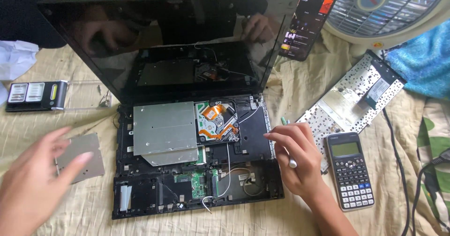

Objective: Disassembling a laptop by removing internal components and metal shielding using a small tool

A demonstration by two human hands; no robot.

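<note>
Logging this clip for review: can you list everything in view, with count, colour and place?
laptop: one, black, keyboard removed and insides exposed, centre, screen upright
silver cover plate: one, inside the laptop, left of centre
loose metal plate: one, grey, on the cloth left of the laptop
removed keyboard: one, lying underside up, right of the laptop
calculator: one, black, below the keyboard
phone: one, black, screen lit, leaning at the laptop screen's right edge
fan: one, white, top right
small case: one, black, far left
blue cloth: one, right edge
cables: black, count unclear, right
left hand: open, blurred, over the loose plate
right hand: holding a thin tool, only partly seen, at the laptop's right edge
</note>
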